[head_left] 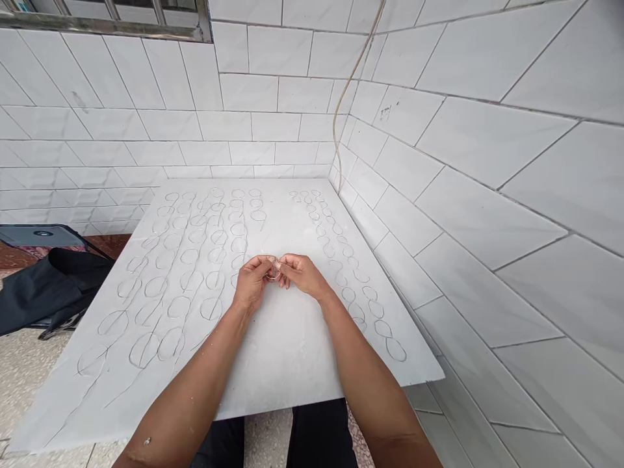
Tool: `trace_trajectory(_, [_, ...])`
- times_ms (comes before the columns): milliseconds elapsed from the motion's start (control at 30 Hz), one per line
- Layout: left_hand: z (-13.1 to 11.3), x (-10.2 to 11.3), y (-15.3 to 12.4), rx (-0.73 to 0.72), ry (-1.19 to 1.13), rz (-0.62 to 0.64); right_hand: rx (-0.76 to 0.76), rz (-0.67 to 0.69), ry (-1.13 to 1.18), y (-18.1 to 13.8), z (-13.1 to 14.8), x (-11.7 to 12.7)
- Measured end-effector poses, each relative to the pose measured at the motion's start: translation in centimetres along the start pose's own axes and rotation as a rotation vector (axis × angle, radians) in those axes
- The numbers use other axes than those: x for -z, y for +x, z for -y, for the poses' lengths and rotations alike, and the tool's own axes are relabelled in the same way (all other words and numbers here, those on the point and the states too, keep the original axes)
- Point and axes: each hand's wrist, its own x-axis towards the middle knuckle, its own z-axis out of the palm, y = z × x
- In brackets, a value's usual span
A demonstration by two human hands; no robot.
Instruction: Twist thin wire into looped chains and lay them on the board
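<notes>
My left hand (252, 281) and my right hand (301, 273) meet over the middle of a white board (283, 351). Between their fingertips is a small thin wire ring (275, 277), with both thumbs and forefingers pinched on it. Fingers hide part of the ring. To the left, several rows of thin wire circles (211, 309) lie flat, many with a long wire tail or line running through them. On the right, two rows of linked wire circles (390, 338) run along the board.
White tiled walls (273, 97) close off the back and right sides, with a hanging cable (336, 117) in the corner. At left stands a folding chair (43, 234) with dark cloth (53, 286) over it. A barred window (107, 19) is at upper left.
</notes>
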Motion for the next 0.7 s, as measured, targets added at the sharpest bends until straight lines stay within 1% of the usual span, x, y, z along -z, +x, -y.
trace_trajectory(167, [-0.8,0.4,0.4,0.001,-0.013,-0.039,-0.023,-0.047,-0.101,0.1,-0.3,0.0])
trace_trajectory(300, [-1.4,0.6,0.6,0.000,-0.068,-0.027,-0.017,-0.025,-0.097,0.2,-0.3,0.0])
trace_trajectory(400, [-1.6,0.6,0.7,-0.029,-0.046,-0.008,0.009,-0.057,-0.072,0.2,-0.2,-0.2])
trace_trajectory(533, [-1.7,0.6,0.7,-0.062,-0.024,-0.019,0.075,-0.127,-0.102,0.1,-0.1,-0.4])
trace_trajectory(700, [-1.6,0.7,0.7,-0.039,-0.001,0.022,0.096,-0.109,-0.127,-0.1,0.1,0.0])
